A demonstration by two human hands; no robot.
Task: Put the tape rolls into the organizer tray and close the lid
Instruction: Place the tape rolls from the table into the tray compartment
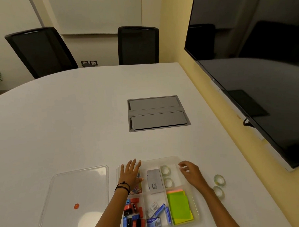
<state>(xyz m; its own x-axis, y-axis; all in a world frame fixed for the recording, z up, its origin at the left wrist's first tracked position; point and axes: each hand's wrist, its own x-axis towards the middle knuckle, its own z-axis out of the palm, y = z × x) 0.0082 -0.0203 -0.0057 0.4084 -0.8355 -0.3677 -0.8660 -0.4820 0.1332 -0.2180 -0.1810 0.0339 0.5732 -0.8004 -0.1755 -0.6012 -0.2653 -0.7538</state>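
A clear organizer tray (166, 159) lies on the white table near the front edge. Two clear tape rolls (165, 170) (168, 182) sit in its far right compartment. Two more tape rolls (219, 179) (218, 192) lie on the table right of the tray. The clear lid (66, 185) lies flat to the tray's left, with a small orange dot on it. My left hand (130, 174) rests flat, fingers spread, on the tray's far left compartment. My right hand (190, 173) hovers over the tray's right rim, fingers loosely curled, holding nothing.
The tray also holds a grey box (155, 181), green sticky notes (179, 207), staple boxes (155, 214) and red, blue and black clips (133, 213). A grey cable hatch (158, 113) is set into the table. A large screen (254, 65) hangs at right; two black chairs stand behind.
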